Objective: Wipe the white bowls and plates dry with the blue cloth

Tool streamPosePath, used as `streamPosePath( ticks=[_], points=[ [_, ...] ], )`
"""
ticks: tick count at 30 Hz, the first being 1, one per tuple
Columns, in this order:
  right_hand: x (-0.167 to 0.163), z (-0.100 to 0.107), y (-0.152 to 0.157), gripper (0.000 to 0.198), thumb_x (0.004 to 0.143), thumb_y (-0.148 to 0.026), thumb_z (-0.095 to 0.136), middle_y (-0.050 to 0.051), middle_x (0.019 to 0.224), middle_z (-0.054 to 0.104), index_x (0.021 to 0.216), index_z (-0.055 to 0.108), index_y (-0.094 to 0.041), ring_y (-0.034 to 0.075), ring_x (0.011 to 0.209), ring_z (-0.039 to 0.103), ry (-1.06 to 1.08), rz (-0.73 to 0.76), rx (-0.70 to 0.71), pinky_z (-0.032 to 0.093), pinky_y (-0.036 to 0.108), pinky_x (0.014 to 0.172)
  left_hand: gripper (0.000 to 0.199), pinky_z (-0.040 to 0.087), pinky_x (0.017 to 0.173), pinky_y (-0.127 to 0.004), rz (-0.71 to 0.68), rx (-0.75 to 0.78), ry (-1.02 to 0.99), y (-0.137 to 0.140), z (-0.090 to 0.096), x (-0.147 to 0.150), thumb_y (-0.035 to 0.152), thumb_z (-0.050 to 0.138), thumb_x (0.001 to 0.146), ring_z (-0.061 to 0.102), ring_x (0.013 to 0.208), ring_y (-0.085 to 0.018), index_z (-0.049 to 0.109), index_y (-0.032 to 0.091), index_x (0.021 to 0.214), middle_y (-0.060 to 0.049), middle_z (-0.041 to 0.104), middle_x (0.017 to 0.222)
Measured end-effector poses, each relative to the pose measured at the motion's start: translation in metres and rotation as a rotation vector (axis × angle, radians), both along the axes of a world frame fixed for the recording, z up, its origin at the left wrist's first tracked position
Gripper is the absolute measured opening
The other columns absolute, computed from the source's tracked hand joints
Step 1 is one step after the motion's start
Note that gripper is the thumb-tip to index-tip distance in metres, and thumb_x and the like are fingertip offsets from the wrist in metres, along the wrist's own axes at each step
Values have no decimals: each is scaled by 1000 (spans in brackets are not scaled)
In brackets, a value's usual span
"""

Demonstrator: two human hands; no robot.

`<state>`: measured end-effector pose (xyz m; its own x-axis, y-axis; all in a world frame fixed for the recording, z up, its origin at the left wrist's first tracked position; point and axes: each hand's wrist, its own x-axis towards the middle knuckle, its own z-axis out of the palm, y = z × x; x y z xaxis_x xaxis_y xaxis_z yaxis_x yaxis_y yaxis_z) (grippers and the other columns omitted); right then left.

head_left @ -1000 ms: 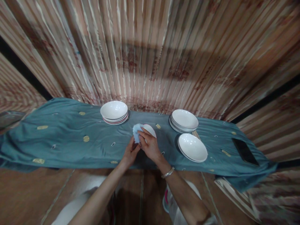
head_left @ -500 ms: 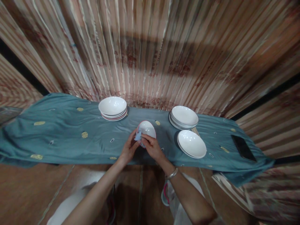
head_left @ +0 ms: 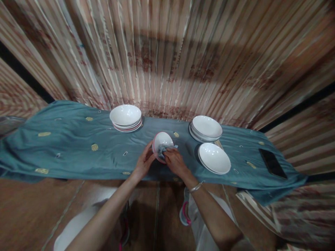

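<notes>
A small white bowl with a red rim [head_left: 163, 138] is held tilted above the front middle of the cloth-covered table. My left hand [head_left: 144, 161] grips its left side, thumb near the rim and fingers around the outside. Bunched in my right hand [head_left: 175, 160] is a grey-blue cloth [head_left: 162, 149], pressed against the inside of the bowl near its front. The cloth and my fingers hide part of the bowl's interior.
Stacked white bowls [head_left: 125, 115] stand at the back left. To the right are another bowl stack [head_left: 207, 127] and a lower stack of shallow bowls [head_left: 214, 159]. A black phone [head_left: 272, 163] lies on the teal tablecloth [head_left: 75, 150], before a striped curtain [head_left: 162, 62].
My right hand has moved the cloth from the bowl's left rim rightward into its inside. The bowl is tilted a little differently, with my left hand still on its left side.
</notes>
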<state>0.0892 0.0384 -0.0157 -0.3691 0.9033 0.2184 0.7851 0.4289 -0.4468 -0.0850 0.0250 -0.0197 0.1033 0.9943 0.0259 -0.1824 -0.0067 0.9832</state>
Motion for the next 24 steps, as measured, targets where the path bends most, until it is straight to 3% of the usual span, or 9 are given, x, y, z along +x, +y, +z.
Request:
streamPosePath(
  ticks=[5,10,15,17,20,24],
  points=[
    [7,5,-1,31,85,-7,48,7,99,75,93,75,-20,21,94,66,102,64,-117,48,34,93,79,52,99,-44,17,-61,-16,0,2,-1,61,67,77,57,124,-31,49,24,144,-10,61,137],
    [11,12,-4,36,81,-9,47,1,94,75,101,75,-19,16,81,67,460,194,-349,52,27,76,79,55,96,-45,22,-101,-78,-2,13,1,67,65,76,47,135,-35,54,24,141,-9,45,154],
    [3,13,-4,35,78,-23,62,2,93,74,111,74,-18,14,75,65,752,228,-460,53,25,70,78,56,94,-43,18,-112,-58,-3,13,1,68,61,78,50,134,-34,52,26,143,-9,47,153],
    [-3,13,-2,36,81,-30,63,2,93,74,114,72,-19,14,77,66,811,219,-454,55,26,72,77,56,93,-43,25,-111,-37,-4,12,2,68,62,78,51,132,-34,53,26,142,-9,50,150],
    [-11,14,2,35,87,-31,57,4,103,73,118,69,-21,17,94,67,813,187,-338,55,32,88,76,55,95,-43,26,-97,-18,-3,9,5,64,67,75,52,132,-34,54,28,141,-7,53,148],
    [-16,13,10,40,90,-21,46,4,128,66,126,63,-24,17,122,59,662,156,-151,43,36,109,83,48,104,-46,-25,-60,-20,-1,5,9,56,73,72,52,132,-32,49,26,145,-8,55,146]
  ],
)
